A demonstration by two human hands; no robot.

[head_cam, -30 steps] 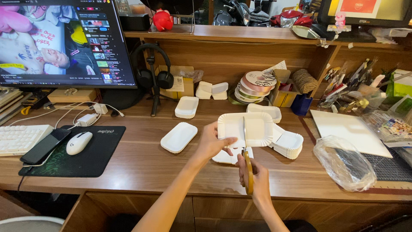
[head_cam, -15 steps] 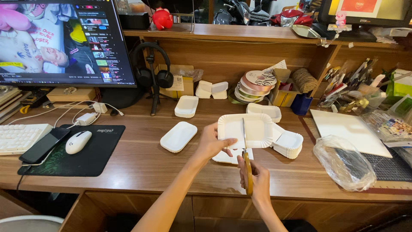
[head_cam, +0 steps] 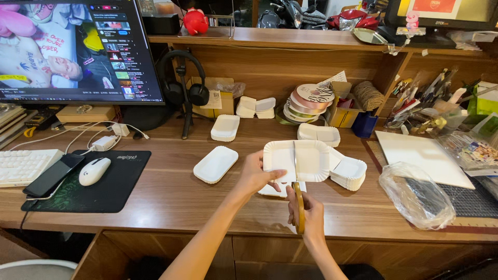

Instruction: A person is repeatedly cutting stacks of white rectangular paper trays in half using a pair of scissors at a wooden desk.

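**Scissors halfway up a white paper tray**

Just right of the frame's centre, your left hand (head_cam: 255,176) grips the left edge of a white paper tray (head_cam: 311,161), held up above the wooden desk (head_cam: 171,205). Below it, your right hand (head_cam: 306,212) is closed around the yellow handles of the scissors (head_cam: 297,194), whose blades run up the tray's middle. A stack of similar trays (head_cam: 348,173) sits just right of it; another tray (head_cam: 216,164) lies to the left.

Far up-left of your left hand (head_cam: 255,173) stands a wide monitor (head_cam: 78,49) showing colourful video thumbnails. Right of your right hand (head_cam: 307,213) lies a crumpled clear plastic bag (head_cam: 415,194).
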